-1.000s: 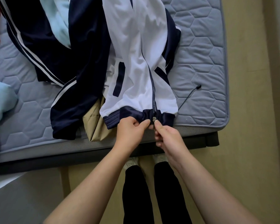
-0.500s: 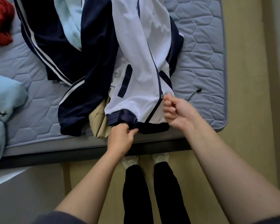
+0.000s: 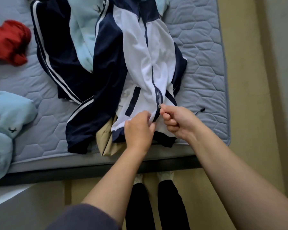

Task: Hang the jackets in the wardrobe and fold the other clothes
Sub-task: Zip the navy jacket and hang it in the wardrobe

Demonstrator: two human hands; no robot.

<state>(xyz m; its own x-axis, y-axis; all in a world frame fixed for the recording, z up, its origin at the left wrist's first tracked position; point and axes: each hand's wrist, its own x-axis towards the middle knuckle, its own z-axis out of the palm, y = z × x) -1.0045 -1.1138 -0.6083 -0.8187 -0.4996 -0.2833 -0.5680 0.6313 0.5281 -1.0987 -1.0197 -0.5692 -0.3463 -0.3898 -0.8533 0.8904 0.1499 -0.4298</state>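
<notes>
The white jacket point(image 3: 150, 52) lies lengthwise, collar away, hem toward her; left hand point(image 3: 139, 128) pinches its front, right hand point(image 3: 178, 122) pinches the zipper pull point(image 3: 159, 106).

A grey-blue mattress point(image 3: 198, 47), quilted in hexagons, is seen from above. Beneath the mattress's near edge a dark bed frame point(image 3: 73, 170) is shown. A yellowish floor point(image 3: 249, 113) is laid right of the mattress and before it, bounded farther right by a grey wall point(image 3: 284, 63). Soft, even light is cast throughout.
</notes>
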